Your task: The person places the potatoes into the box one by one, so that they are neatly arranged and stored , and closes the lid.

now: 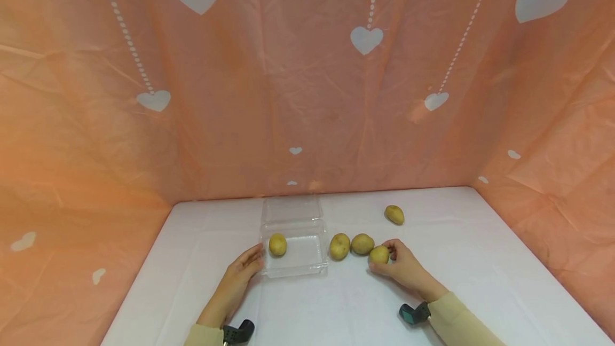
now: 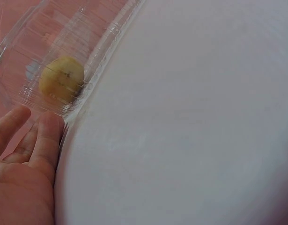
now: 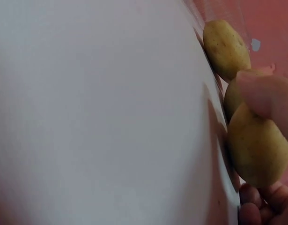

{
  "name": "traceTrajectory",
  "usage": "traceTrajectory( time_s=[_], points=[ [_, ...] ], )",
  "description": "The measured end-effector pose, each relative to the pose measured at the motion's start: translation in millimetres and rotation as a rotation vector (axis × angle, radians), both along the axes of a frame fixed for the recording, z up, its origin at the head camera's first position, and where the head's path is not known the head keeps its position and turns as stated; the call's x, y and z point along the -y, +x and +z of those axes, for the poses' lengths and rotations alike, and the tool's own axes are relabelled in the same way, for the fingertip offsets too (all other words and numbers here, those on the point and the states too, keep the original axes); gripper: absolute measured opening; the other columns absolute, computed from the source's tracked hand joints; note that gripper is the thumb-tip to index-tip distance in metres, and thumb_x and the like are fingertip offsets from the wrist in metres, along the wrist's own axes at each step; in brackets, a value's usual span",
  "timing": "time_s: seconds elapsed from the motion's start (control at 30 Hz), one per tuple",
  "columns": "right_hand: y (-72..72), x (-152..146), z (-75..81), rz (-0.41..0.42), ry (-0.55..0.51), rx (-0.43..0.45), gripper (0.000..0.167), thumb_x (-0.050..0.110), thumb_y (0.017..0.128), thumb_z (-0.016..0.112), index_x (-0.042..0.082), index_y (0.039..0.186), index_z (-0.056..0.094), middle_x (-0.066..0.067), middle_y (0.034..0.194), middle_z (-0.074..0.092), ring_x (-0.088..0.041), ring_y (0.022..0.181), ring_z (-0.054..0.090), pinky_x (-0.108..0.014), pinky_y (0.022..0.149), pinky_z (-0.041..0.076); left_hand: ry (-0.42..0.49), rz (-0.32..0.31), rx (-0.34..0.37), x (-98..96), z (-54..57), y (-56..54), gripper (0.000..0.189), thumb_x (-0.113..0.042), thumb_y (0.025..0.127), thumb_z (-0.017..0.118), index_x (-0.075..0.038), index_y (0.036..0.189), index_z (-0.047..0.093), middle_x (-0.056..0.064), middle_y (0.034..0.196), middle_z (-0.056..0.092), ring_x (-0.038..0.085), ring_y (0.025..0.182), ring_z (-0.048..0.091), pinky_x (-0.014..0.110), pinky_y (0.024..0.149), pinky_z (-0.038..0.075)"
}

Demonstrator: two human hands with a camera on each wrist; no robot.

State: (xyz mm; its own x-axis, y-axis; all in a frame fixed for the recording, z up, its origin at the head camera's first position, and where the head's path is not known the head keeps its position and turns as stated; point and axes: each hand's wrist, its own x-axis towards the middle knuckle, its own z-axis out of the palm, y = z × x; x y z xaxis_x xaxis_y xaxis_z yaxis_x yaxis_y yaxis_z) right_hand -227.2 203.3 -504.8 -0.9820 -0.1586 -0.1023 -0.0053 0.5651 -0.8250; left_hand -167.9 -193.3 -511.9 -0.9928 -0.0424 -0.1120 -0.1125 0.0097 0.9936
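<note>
My right hand [image 1: 407, 271] holds a potato [image 1: 378, 255] between thumb and fingers, low at the table. In the right wrist view the thumb lies along one side of this potato [image 3: 258, 150], with curled fingertips at the other. Just left of it, two more potatoes sit in a row, a middle one [image 1: 362, 244] and an outer one [image 1: 339, 246]. A clear plastic clamshell box [image 1: 305, 255] lies with its lid folded back, one potato [image 1: 277, 244] inside at the left. Loosely extended, the fingers of my left hand [image 1: 237, 279] are right at the box's left wall.
One more potato [image 1: 395, 214] lies farther back on the right. The white-covered table [image 1: 480, 260] meets an orange curtain [image 1: 307, 95] with white hearts behind it and at both sides. The open lid [image 1: 292, 210] reaches toward the table's back edge.
</note>
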Motion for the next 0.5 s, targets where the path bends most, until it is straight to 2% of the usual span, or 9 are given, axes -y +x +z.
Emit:
traceTrajectory(
  time_s=[0.27,0.5],
  points=[
    [1.7,1.7,1.0,-0.015,0.01,-0.003,0.063,0.036,0.075,0.083,0.002,0.116,0.05,-0.012,0.109,0.05,-0.028,0.103,0.046,-0.041,0.087,0.039,-0.01,-0.004,-0.011,-0.6,0.2,0.2,0.052,-0.017,0.096,0.058,-0.003,0.144,0.042,0.019,0.146,0.042,0.032,0.138,0.033,0.047,0.111,0.029],
    [0.8,1.1,0.1,-0.05,-0.025,0.026,0.062,0.036,0.074,0.084,0.007,0.118,0.051,-0.008,0.102,0.048,-0.023,0.095,0.045,-0.035,0.08,0.038,0.005,-0.017,-0.035,-0.4,1.8,3.8,0.053,-0.015,0.096,0.057,0.0,0.145,0.04,0.022,0.146,0.041,0.033,0.138,0.033,0.048,0.111,0.028]
  ],
)
